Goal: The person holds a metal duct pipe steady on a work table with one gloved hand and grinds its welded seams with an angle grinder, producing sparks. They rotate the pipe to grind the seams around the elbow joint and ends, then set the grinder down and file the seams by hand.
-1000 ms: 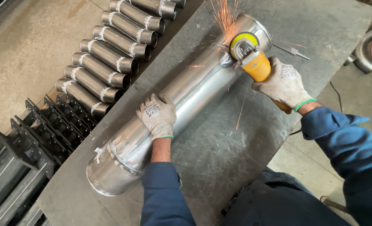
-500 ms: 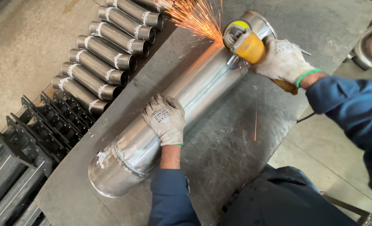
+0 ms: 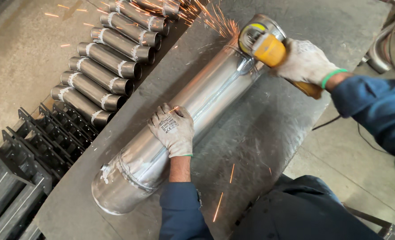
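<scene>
2 gloved hands at work: left hand [image 3: 173, 130] spread flat on the steel pipe [image 3: 179, 129] lying on the surface [image 3: 259, 146]; right hand [image 3: 305, 62] grips the grinder [image 3: 265, 44], sparking at the far-end seam; near-end weld looks unground.

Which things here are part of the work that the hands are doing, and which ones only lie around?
In use:
- large steel tube, lying on the metal table
- yellow angle grinder, throwing sparks at the tube's far end
- left hand, pressing on the tube
- right hand, gripping the grinder

Lying about:
- row of smaller pipes on the floor
- black metal brackets beside them
</scene>
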